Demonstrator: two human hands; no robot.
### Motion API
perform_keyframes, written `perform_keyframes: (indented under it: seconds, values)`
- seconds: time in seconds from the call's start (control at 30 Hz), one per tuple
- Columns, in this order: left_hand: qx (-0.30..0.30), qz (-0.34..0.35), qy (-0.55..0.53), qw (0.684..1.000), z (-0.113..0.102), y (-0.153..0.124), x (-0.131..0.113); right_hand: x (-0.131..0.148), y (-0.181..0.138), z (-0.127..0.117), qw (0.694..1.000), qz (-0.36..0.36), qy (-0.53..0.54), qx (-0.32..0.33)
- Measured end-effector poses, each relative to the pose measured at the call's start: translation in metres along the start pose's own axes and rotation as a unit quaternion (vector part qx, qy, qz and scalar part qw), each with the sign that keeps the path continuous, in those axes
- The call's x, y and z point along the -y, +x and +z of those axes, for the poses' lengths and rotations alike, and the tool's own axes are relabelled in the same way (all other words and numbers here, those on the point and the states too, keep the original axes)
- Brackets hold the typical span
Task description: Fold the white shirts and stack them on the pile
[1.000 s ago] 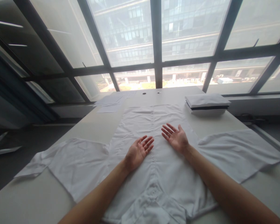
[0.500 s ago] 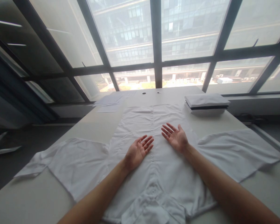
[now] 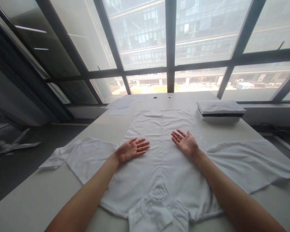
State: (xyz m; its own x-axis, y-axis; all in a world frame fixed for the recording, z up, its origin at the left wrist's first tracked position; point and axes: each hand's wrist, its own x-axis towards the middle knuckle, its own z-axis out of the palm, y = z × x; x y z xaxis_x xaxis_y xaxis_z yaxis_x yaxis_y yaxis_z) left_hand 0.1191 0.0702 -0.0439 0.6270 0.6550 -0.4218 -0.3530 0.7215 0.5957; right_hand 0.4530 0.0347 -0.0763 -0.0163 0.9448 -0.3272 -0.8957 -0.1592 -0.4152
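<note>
A white button-up shirt lies spread front side up, its collar toward me and its hem toward the window. Its sleeves reach out to both sides, and the button line runs down the middle. Palm up, my left hand is over the left half of the shirt with its fingers stretched out. My right hand is over the right half, palm also turned up and fingers extended. Neither hand holds anything. Whether they touch the cloth or hover just above it, I cannot tell.
The shirt rests on a white table. A stack of folded white cloth with a dark layer stands at the back right. Sheets of paper lie at the back left. Large windows rise behind, and a dark curtain hangs at left.
My left hand has moved left, away from the button line, and its fingers now point more to the right. My right hand has hardly moved. The view has turned slightly left.
</note>
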Motion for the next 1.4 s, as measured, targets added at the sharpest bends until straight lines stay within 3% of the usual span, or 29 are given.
perform_keyframes:
  seconds: [0.1,0.2,0.3,0.4,0.43,0.47,0.53,0.57,0.63,0.7,0.83,0.97,1.1,1.27,1.33,1.4]
  values:
    - [-0.077,0.07,0.013,0.995,-0.029,-0.008,-0.032,0.0,0.001,0.001,1.0,0.008,0.003,-0.004]
    - [-0.189,0.177,0.044,0.965,-0.043,-0.005,-0.056,0.0,0.002,0.001,1.0,0.013,0.007,-0.007]
    - [-0.297,0.266,0.094,0.912,-0.039,0.007,-0.063,0.0,0.003,0.0,1.0,0.012,0.01,0.0]
    - [-0.311,0.336,0.24,0.856,-0.022,0.024,-0.048,0.0,0.004,-0.001,1.0,0.01,0.01,0.005]
    - [-0.285,0.357,0.354,0.816,-0.016,0.029,-0.039,0.0,0.005,-0.002,1.0,0.01,0.009,0.005]
    - [-0.246,0.367,0.485,0.755,-0.01,0.033,-0.029,-0.001,0.005,-0.002,1.0,0.009,0.007,0.006]
    - [-0.159,0.34,0.709,0.597,0.0,0.037,-0.005,-0.001,0.005,-0.001,1.0,0.005,0.001,0.007]
    - [-0.131,0.313,0.774,0.535,0.003,0.037,0.007,-0.001,0.004,-0.001,1.0,0.003,-0.003,0.01]
    - [-0.111,0.266,0.845,0.451,0.006,0.035,0.027,-0.001,0.003,0.0,1.0,-0.005,-0.013,0.022]
    - [-0.108,0.242,0.874,0.408,0.005,0.033,0.038,-0.001,0.001,0.0,0.999,-0.017,-0.021,0.035]
    - [-0.103,0.22,0.894,0.377,0.007,0.033,0.036,-0.003,-0.001,0.0,0.998,-0.032,-0.023,0.042]
    - [-0.121,0.219,0.901,0.353,0.009,0.045,0.015,-0.003,0.0,-0.002,0.998,-0.031,-0.023,0.039]
    - [-0.072,0.156,0.921,0.348,-0.019,0.051,-0.025,-0.003,0.003,-0.004,0.998,-0.032,-0.025,0.037]
    - [-0.184,0.062,0.908,0.37,-0.08,0.044,-0.09,-0.003,0.004,-0.001,0.999,-0.018,-0.037,0.031]
    - [-0.235,0.038,0.901,0.364,-0.09,0.047,-0.108,-0.004,0.004,0.002,0.999,-0.013,-0.037,0.027]
    - [-0.257,0.048,0.897,0.356,-0.085,0.056,-0.114,-0.004,0.003,0.003,0.999,-0.009,-0.035,0.024]
